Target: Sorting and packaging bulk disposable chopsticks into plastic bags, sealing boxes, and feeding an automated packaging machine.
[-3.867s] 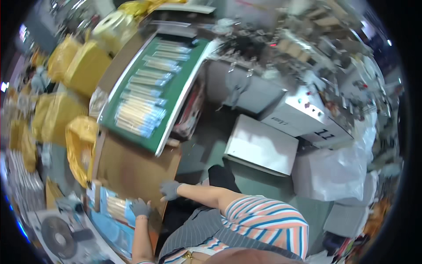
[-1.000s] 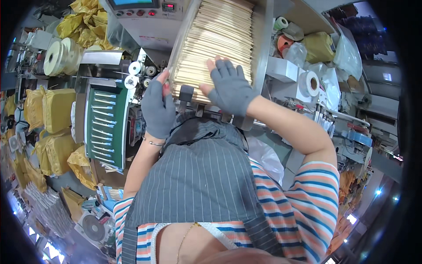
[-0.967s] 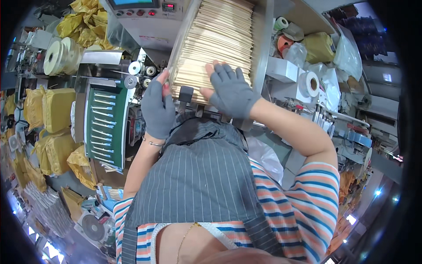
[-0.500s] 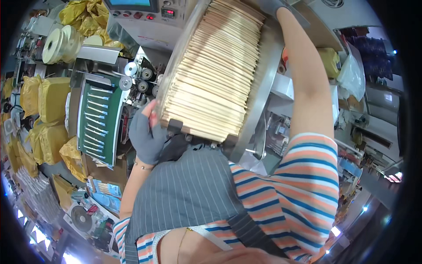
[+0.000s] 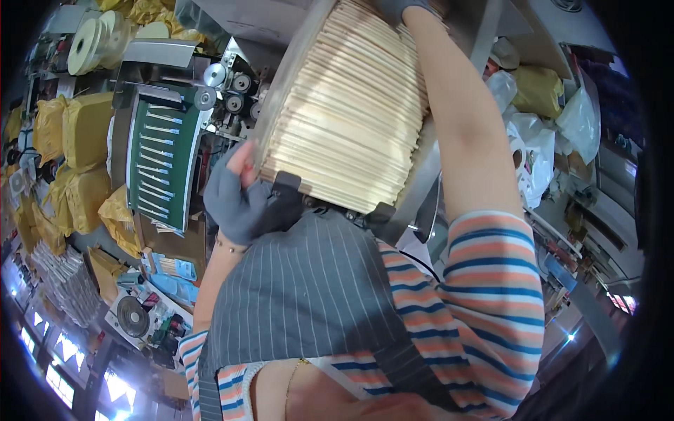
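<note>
A long clear-sided hopper (image 5: 272,116) slopes away from my body, filled with pale, thin wooden sticks (image 5: 351,105) lying crosswise in a dense stack. At its near left corner, beside a black clip (image 5: 286,184), is my left hand (image 5: 237,200) in a grey fingertip-less glove. Its bare fingertips rest against the clear side wall, and its fingers curl at the hopper's edge. My right arm reaches along the right side of the stack. The gloved right hand (image 5: 401,8) is at the far end of the sticks, partly cut off by the picture's top edge and blurred, its fingers hidden.
Left of the hopper, a green conveyor belt (image 5: 165,151) carries a row of wrapped sticks beside metal rollers (image 5: 234,91). Yellow wrapped bundles (image 5: 88,130) are piled at the far left, with white reels (image 5: 91,45) above. Clear plastic bags (image 5: 537,158) lie on the right.
My right hand has moved left, from the hopper's far right side onto the far end of the sticks. My left hand stays at the near corner. The view has shifted slightly.
</note>
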Tool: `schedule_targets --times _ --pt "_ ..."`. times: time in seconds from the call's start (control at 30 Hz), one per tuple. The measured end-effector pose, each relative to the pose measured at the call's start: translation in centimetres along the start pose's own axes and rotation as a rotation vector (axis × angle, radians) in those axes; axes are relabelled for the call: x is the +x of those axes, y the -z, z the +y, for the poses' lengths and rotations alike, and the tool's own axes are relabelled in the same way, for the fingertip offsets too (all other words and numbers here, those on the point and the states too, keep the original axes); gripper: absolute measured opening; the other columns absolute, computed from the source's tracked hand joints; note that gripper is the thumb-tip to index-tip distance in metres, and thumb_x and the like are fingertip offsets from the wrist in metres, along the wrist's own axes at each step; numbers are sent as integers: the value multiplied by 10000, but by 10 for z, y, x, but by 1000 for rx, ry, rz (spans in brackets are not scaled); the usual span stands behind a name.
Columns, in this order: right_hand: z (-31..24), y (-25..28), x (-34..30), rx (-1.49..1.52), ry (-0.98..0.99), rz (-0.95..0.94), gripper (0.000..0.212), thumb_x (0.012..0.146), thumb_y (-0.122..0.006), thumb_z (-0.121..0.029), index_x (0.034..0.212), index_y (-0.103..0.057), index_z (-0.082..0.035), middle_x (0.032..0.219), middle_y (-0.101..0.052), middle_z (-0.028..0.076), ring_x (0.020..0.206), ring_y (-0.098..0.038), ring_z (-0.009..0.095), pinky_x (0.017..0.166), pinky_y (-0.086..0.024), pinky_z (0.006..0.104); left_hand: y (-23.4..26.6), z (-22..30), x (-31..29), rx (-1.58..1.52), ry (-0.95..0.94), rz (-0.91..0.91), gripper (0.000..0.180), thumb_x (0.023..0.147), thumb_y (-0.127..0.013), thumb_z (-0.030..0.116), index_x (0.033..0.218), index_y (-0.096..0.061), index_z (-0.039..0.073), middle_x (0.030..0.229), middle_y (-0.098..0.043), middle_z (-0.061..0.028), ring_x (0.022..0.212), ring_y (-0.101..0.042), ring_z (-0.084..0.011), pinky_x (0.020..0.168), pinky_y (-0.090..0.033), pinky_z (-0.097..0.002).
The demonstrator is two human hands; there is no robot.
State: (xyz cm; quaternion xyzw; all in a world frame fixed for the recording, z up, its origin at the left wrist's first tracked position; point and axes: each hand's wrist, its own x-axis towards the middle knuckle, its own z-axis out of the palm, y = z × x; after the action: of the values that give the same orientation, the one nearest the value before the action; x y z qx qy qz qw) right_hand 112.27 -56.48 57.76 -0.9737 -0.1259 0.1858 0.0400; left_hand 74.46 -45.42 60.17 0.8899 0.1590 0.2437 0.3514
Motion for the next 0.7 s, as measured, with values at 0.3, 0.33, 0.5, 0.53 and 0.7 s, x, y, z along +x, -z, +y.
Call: schedule_targets --times 0.3,0.33,0.5,0.53,0.7 --pt "31 -16 -104 293 602 -127 762 866 -425 -630 1334 -407 -29 1257 -520 273 1204 -487 380 1015 -382 399 -1 5 2 -62 -96 20 264 847 -545 26 1101 -613 46 978 -649 -152 879 -629 -312 752 -495 -362" --pt "30 -25 -110 265 470 -225 866 855 -521 -602 1444 -233 -37 1222 -516 299 1166 -498 409 1001 -396 396 -1 3 -2 -42 -96 9 256 853 -544 33 1099 -615 48 975 -651 -149 875 -631 -311 746 -496 -362" --pt "-1 -11 -242 -216 647 -165 1276 583 -723 -632 1491 -32 -61 1399 -262 345 1294 -312 476 1045 -337 476 0 1 -2 -72 -108 80 225 880 -528 55 1085 -620 49 968 -656 -144 842 -638 -306 720 -498 -362" --pt "-6 -16 -246 -190 581 -163 1262 584 -733 -587 1491 -33 -58 1406 -255 338 1311 -287 474 1044 -329 498 -1 1 -2 -77 -118 78 225 880 -528 55 1085 -620 49 968 -656 -144 842 -638 -306 720 -498 -362" --pt "-6 -54 -190 -323 430 123 1131 648 -732 -450 1505 -50 -169 1452 -216 311 1334 -262 451 993 -264 658 -2 -1 -1 -61 -146 88 219 879 -538 61 1081 -623 53 934 -655 -142 791 -630 -311 684 -494 -372"
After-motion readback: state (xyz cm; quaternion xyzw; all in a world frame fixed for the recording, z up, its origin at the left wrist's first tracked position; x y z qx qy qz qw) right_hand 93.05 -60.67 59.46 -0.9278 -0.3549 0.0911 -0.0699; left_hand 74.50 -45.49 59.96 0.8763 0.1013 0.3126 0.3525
